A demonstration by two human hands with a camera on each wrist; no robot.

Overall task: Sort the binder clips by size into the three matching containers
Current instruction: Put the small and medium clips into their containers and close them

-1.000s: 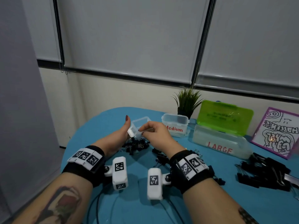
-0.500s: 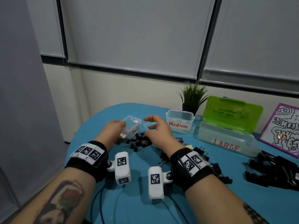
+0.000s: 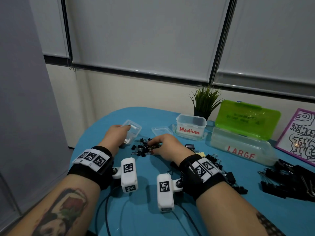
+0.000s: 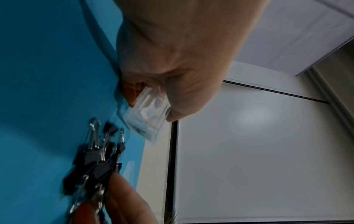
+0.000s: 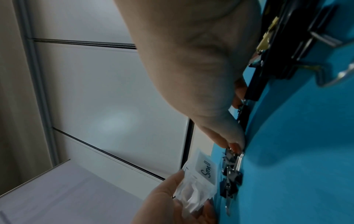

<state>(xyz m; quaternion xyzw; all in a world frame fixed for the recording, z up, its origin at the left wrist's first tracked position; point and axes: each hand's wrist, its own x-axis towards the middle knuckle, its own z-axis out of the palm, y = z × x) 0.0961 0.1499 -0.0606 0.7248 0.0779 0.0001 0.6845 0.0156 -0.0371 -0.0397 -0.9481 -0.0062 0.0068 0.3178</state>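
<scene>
My left hand (image 3: pixel 118 134) grips a small clear container (image 3: pixel 133 133), tilted on its side at the left edge of a pile of small black binder clips (image 3: pixel 144 149). In the right wrist view its label (image 5: pixel 205 169) reads "Small". My right hand (image 3: pixel 164 144) lies on the pile, thumb and fingers curled round several small clips (image 4: pixel 99 166). The clear "Medium" container (image 3: pixel 190 127) and the "LARGE" container (image 3: pixel 238 149) with its raised green lid (image 3: pixel 247 119) stand open at the back right.
A small clear lid (image 3: pixel 162 131) lies on the blue table (image 3: pixel 141 210) between the pile and the Medium container. Medium clips (image 3: pixel 228 176) lie by my right wrist and large clips (image 3: pixel 289 181) at the far right. A plant (image 3: pixel 204 101) and a drawing (image 3: pixel 301 135) stand behind.
The small container has come down from mid-air to the table beside the pile. Its lid now lies on the table. My right hand has dropped onto the small clips.
</scene>
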